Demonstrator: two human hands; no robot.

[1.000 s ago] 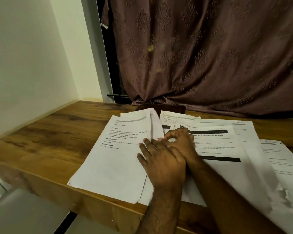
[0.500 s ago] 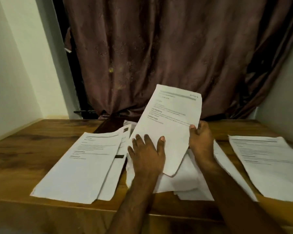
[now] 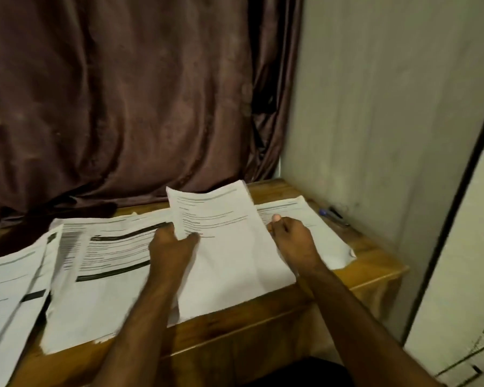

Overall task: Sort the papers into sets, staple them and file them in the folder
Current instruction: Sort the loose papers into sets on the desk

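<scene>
Wooden and warm brown, the tabletop [image 3: 375,263] carries white printed papers spread from its left edge to near its right corner. The left hand [image 3: 171,247] pinches the left edge of one sheet [image 3: 229,247] between thumb and curled fingers [image 3: 192,238]; that sheet's far end lifts clear of the papers below, while its near end lies over the tabletop's front edge. The right hand [image 3: 294,241] is at the sheet's right edge with its fingers curled in and the thumb raised; whether they actually grasp the sheet or merely rest against it, I cannot tell.

Just right of the held sheet, partly under the right hand, lies another page [image 3: 324,233] with a torn near corner. Left of the held sheet lies a page with thick black bars [image 3: 109,252], overlapping further pages [image 3: 9,289] at the left edge of view. A blue pen [image 3: 331,213] lies near the wall at the tabletop's right side. A dark maroon curtain [image 3: 123,93] hangs behind.
</scene>
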